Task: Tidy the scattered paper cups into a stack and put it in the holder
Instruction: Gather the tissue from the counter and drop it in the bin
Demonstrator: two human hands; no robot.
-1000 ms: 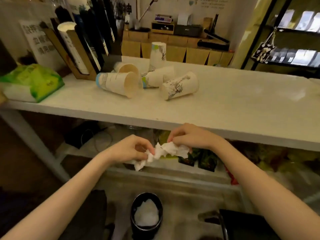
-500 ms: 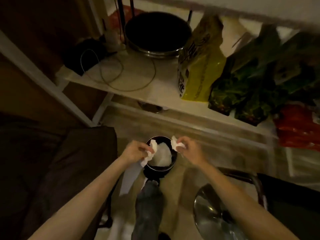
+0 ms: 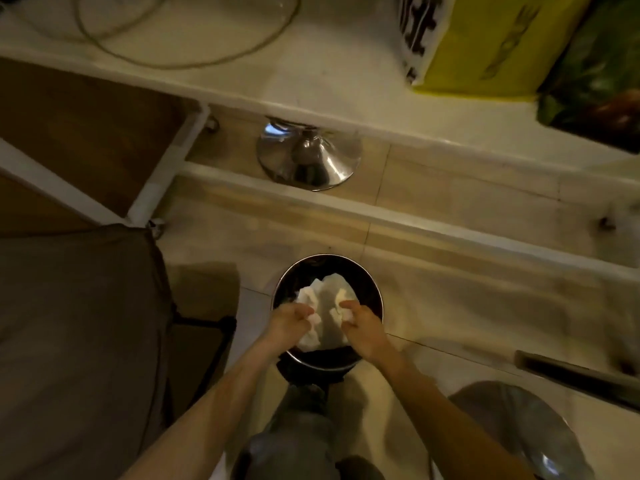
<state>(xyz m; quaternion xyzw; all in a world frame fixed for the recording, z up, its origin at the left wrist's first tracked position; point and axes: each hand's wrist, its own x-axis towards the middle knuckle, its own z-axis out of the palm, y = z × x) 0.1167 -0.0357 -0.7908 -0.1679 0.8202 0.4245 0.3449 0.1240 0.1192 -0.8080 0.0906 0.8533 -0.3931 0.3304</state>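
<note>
Paper cups and their holder are out of view, since the camera looks down at the floor, so stacking seems not yet begun. The left hand [image 3: 289,318] pinches one crumpled scrap of soft white tissue [image 3: 309,336] and the right hand [image 3: 360,323] another, both poised over the round, dark, metal-rimmed bin [image 3: 372,296], likely to drop them onto the tissue already inside.
</note>
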